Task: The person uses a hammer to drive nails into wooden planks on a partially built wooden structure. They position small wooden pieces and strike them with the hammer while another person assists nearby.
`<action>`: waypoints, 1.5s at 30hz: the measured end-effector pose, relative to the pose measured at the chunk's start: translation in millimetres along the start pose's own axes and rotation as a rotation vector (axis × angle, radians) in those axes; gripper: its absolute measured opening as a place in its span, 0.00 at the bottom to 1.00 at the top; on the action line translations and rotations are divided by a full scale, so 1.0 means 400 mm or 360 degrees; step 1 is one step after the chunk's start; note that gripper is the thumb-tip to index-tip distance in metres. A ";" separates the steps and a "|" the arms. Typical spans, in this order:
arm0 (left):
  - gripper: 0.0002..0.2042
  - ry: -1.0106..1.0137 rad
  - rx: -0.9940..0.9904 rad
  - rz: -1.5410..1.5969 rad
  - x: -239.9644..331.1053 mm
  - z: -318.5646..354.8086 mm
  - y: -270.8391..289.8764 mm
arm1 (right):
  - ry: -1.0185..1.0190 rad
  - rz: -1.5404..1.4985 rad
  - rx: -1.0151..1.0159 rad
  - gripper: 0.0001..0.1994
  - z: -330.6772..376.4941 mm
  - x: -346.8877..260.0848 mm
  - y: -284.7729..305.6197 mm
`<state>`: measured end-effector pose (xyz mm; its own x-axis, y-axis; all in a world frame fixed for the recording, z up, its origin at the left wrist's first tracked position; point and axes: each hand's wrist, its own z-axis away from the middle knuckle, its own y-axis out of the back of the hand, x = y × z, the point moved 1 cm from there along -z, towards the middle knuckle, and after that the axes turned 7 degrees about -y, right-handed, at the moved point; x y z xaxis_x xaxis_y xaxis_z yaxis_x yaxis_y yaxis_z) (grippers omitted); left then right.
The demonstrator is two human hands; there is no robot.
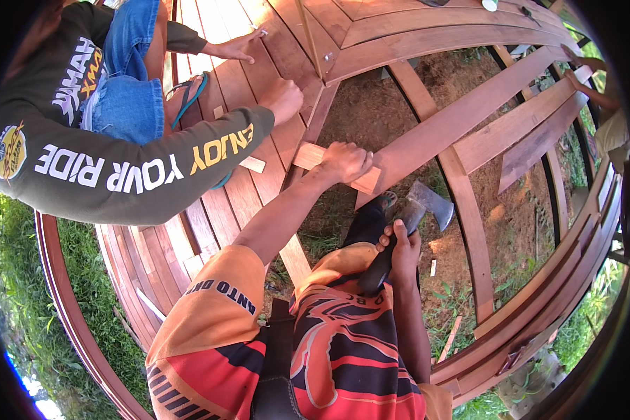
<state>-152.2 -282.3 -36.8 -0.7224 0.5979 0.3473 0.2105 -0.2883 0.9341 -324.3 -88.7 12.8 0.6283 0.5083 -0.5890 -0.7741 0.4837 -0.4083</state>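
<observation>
My left hand [344, 162] grips a short pale wooden block [308, 155] and holds it against the end of a long reddish beam [469, 105] on the deck frame. My right hand [400, 250] is closed around the dark handle of a hatchet [430, 203]. Its grey head points up and to the right, just below the block and apart from it. My orange, red and black shirt [329, 357] fills the lower middle of the view.
A co-worker in a dark long-sleeved shirt crouches on the laid reddish deck planks [231, 91], one fist [283, 98] near the block and the other hand [238, 49] flat farther back. Open joists [469, 224] span bare soil. Another person's hands [581, 77] are at the right. Grass borders the frame.
</observation>
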 end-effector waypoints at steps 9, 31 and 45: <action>0.24 0.0058 -0.0047 0.0058 0.020 -0.011 0.022 | 0.0326 -0.0176 0.0285 0.09 0.003 -0.099 0.065; 0.41 0.0836 -0.0410 0.1285 0.455 0.327 -0.008 | 0.0411 0.0000 -0.0003 0.10 -0.145 -0.336 0.309; 0.42 0.1225 -0.0171 0.1636 0.618 0.464 0.018 | 0.0362 0.0783 0.0338 0.07 -0.088 -0.298 0.537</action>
<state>-206.8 2.2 71.2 -0.4606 -0.5060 0.7292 0.8658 -0.4370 0.2437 -568.2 -70.5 -29.4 0.1483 0.5549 -0.8186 -0.9234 0.3740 0.0862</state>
